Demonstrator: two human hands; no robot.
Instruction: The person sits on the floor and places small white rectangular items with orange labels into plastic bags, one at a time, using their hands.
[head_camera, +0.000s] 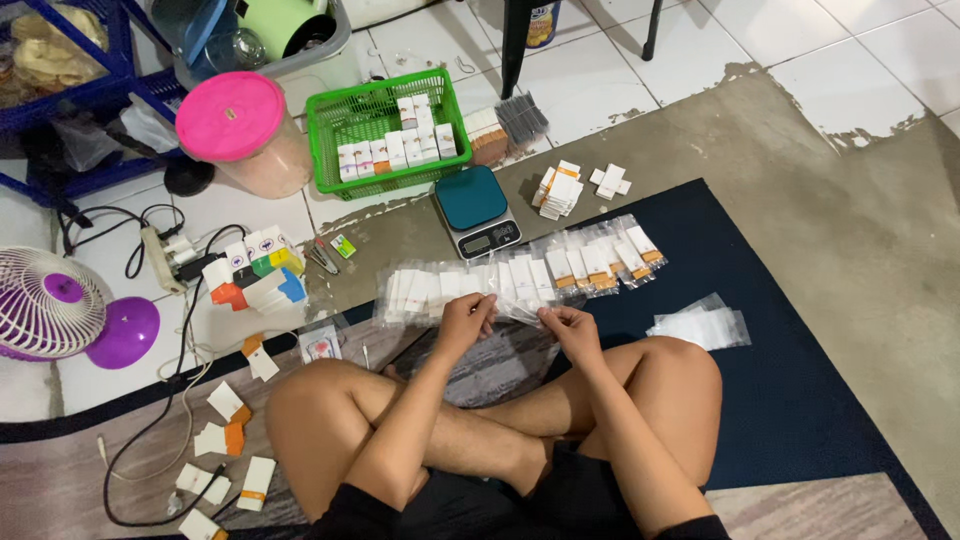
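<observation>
I sit cross-legged on a dark rug. My left hand (468, 315) and my right hand (568, 327) pinch the two ends of a small clear plastic bag (518, 312) above my shins. Just beyond my hands lies a row of clear bags with small white boxes (520, 273) inside, some with orange ends. A digital kitchen scale (475, 210) with a teal top stands behind that row. A stack of empty clear bags (700, 325) lies to the right of my right knee.
A green basket (335, 125) of white boxes, a pink-lidded jar (240, 130), a purple fan (60, 305), a power strip with cables (160, 258), colourful boxes (260, 275), loose white-orange boxes (225, 440) at left, and box piles (558, 188) by the scale.
</observation>
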